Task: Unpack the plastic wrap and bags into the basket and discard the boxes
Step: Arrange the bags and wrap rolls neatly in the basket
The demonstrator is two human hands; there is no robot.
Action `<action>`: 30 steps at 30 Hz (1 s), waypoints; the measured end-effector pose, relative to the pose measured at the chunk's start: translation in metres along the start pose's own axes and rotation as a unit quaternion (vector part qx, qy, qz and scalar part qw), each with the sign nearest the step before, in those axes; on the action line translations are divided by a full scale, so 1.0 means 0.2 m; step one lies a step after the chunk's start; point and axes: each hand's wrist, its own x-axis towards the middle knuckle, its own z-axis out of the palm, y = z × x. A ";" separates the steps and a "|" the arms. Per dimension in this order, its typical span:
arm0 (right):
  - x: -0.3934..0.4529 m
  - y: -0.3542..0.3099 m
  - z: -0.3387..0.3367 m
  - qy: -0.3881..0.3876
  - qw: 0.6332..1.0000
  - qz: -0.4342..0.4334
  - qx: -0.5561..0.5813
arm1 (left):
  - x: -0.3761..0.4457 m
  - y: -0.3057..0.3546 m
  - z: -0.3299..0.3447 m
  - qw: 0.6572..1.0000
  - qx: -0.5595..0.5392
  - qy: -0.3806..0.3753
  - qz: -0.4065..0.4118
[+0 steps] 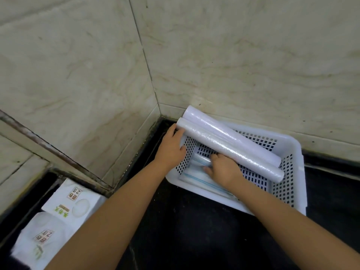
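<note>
1. A person leans over a white perforated basket (pixel 288 190) set in the tiled corner of a dark countertop (pixel 194 240), both hands working at it.
2. Two rolls of plastic wrap lie side by side, slanting across the basket: the nearer roll (pixel 229 149) and the farther roll (pixel 233 133) rest with their upper ends propped on the rim at the corner and their lower ends inside against the right wall.
3. The left hand (pixel 171 147) rests on the basket's left rim just under the roll ends, fingers together and lightly curved; whether it touches the rolls cannot be told.
4. The right hand (pixel 224 170) lies flat inside, fingers pressing a stack of clear zip bags (pixel 196 178) with a blue seal line onto the basket floor.
5. The bags look thin, limp and slick, best squared up by flat pressure or taken at the stiffer sealed edge; the rolls look light, rigid and glossy, likely to roll, so a grasp at mid-length should suit.
6. Two white printed boxes (pixel 58 217) sit well apart at the lower left, not yet discarded.
</note>
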 end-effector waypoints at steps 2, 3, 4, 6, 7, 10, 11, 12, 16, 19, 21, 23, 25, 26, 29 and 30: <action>-0.05 0.01 -0.01 0.017 0.999 -0.027 0.004 | 0.01 0.01 0.00 1.000 0.001 0.001 -0.003; -0.08 0.01 -0.02 0.017 0.999 -0.042 0.007 | 0.01 0.01 0.00 1.000 0.003 0.003 -0.004; -0.10 0.02 -0.02 0.006 0.998 -0.064 0.007 | 0.01 0.01 0.00 1.000 0.003 0.005 -0.006; -0.13 0.01 -0.03 -0.045 0.994 -0.101 0.004 | 0.02 0.01 -0.01 1.000 0.003 0.006 -0.011; -0.14 0.01 -0.04 -0.079 0.991 -0.106 0.012 | 0.02 0.02 -0.01 1.000 0.006 0.006 -0.011; -0.15 0.02 -0.07 -0.175 0.976 -0.100 0.083 | 0.01 0.01 -0.02 1.000 0.017 0.002 -0.011; -0.15 0.03 -0.08 -0.200 0.970 -0.096 0.095 | 0.00 0.01 -0.02 1.000 0.020 -0.001 -0.014; -0.15 0.03 -0.09 -0.224 0.965 -0.093 0.096 | -0.01 0.01 -0.02 1.000 0.022 -0.005 -0.019; -0.14 0.00 -0.08 -0.304 0.948 -0.033 0.089 | -0.03 -0.01 -0.02 0.998 0.036 -0.019 -0.037; -0.15 -0.03 -0.09 -0.310 0.945 -0.008 0.102 | -0.04 -0.01 -0.02 0.998 0.038 -0.023 -0.038; -0.17 -0.03 -0.12 -0.291 0.949 -0.009 0.124 | -0.05 -0.01 -0.03 0.999 0.036 -0.017 -0.035; -0.21 -0.01 -0.16 -0.246 0.957 -0.020 0.151 | -0.08 0.01 -0.02 0.999 0.038 -0.010 -0.027; -0.25 0.02 -0.19 -0.192 0.966 -0.030 0.170 | -0.12 0.03 -0.01 0.999 0.046 -0.002 -0.008; -0.28 0.03 -0.20 -0.171 0.968 -0.035 0.182 | -0.16 0.04 0.00 0.999 0.054 0.006 0.004; -0.37 0.07 -0.21 -0.125 0.970 -0.038 0.203 | -0.26 0.08 0.04 0.994 0.080 0.028 0.062; -0.40 0.08 -0.21 -0.112 0.972 -0.036 0.201 | -0.30 0.08 0.06 0.990 0.099 0.034 0.091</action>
